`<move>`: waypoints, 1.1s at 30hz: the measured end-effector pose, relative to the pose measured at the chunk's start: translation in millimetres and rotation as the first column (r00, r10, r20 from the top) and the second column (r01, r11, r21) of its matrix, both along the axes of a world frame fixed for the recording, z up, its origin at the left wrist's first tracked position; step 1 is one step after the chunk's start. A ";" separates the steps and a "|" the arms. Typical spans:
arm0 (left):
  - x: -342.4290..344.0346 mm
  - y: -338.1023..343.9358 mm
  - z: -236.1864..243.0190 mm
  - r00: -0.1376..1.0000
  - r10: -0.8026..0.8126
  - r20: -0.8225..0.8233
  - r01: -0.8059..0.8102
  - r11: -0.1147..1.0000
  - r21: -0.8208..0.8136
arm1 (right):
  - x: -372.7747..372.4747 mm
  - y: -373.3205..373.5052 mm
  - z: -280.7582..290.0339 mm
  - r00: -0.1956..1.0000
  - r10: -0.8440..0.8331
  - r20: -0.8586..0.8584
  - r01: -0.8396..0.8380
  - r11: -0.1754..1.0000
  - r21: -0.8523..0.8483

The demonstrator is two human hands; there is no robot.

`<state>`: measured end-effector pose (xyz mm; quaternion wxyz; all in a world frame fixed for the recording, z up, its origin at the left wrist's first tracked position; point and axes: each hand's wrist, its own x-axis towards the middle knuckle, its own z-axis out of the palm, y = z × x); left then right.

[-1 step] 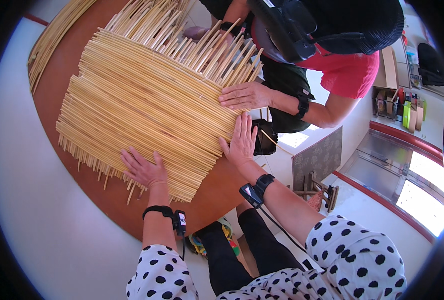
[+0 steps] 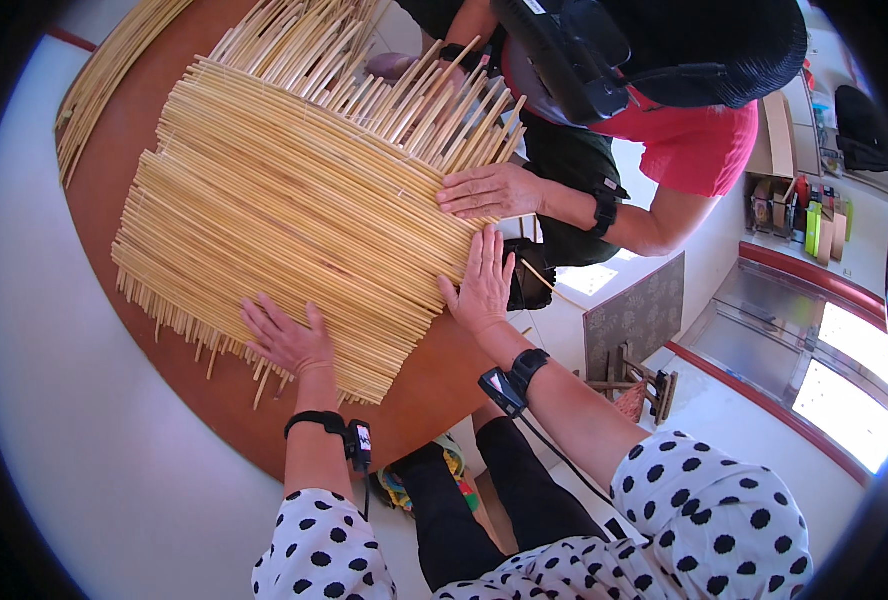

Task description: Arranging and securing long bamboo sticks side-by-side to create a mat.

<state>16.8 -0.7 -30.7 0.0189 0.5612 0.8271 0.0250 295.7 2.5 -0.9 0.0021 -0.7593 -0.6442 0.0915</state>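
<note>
A broad mat of thin straw-coloured sticks, laid side by side, covers much of a brown table. My left hand rests flat near its lower edge, fingers spread. At the mat's right end my right hand lies with fingers stretched out over the stick ends, thumb apart. Just above it, a co-worker's hand presses flat on the mat's upper right corner. Loose sticks fan out unevenly beyond the mat's far edge, where the co-worker's other hand is partly hidden behind them.
The brown table has a curved edge toward me. A bundle of long sticks lies at its far left. A person in a red top leans in from the far right. A small wooden stool stands on the floor to the right.
</note>
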 end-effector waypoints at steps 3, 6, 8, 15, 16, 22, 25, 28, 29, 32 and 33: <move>-0.7 -1.8 -3.7 0.999 0.008 -0.050 -0.009 1.000 -0.016 | 1.4 -2.0 2.2 1.000 -0.007 -0.019 0.006 0.999 -0.040; 1.0 -5.2 -1.9 0.999 0.005 -0.049 -0.005 1.000 0.001 | 1.7 -4.0 4.7 0.999 -0.026 -0.032 0.025 0.998 -0.053; 1.2 -6.6 -0.1 0.999 0.002 -0.052 -0.002 1.000 0.000 | 2.5 -4.5 6.2 0.999 -0.029 -0.036 0.027 0.998 -0.056; 5.7 -8.4 -0.1 0.999 0.009 -0.053 -0.009 1.000 0.000 | 5.8 -0.1 11.0 0.998 -0.049 -0.034 0.045 0.993 -0.107; 6.3 -7.4 -0.6 0.999 0.015 -0.050 -0.015 1.000 -0.001 | 6.5 1.5 11.2 0.998 -0.049 -0.035 0.045 0.993 -0.107; 11.0 -3.8 -2.5 0.998 0.042 -0.041 -0.043 0.999 -0.013 | 13.7 8.3 9.4 0.999 -0.031 -0.014 0.029 0.993 -0.119; 10.6 -2.0 -2.3 0.998 0.046 -0.038 -0.046 0.999 -0.002 | 16.6 9.7 5.5 1.000 -0.010 -0.028 0.008 0.997 -0.076; 10.1 -3.0 -2.2 0.998 0.047 -0.038 -0.047 0.999 -0.005 | 17.6 7.9 3.8 0.999 -0.008 -0.050 0.006 0.999 -0.050; 10.4 -3.6 -2.3 0.998 0.046 -0.040 -0.047 0.999 -0.012 | 18.0 6.8 3.6 0.999 -0.011 -0.051 0.009 0.999 -0.046; 8.6 -5.1 -0.2 0.999 0.039 -0.036 -0.039 0.999 0.014 | 16.1 6.6 5.2 0.998 -0.017 -0.065 0.013 0.999 -0.049; 8.5 -5.2 0.1 0.999 0.040 -0.035 -0.039 0.999 0.014 | 15.9 6.8 6.0 0.997 -0.022 -0.070 0.018 0.998 -0.055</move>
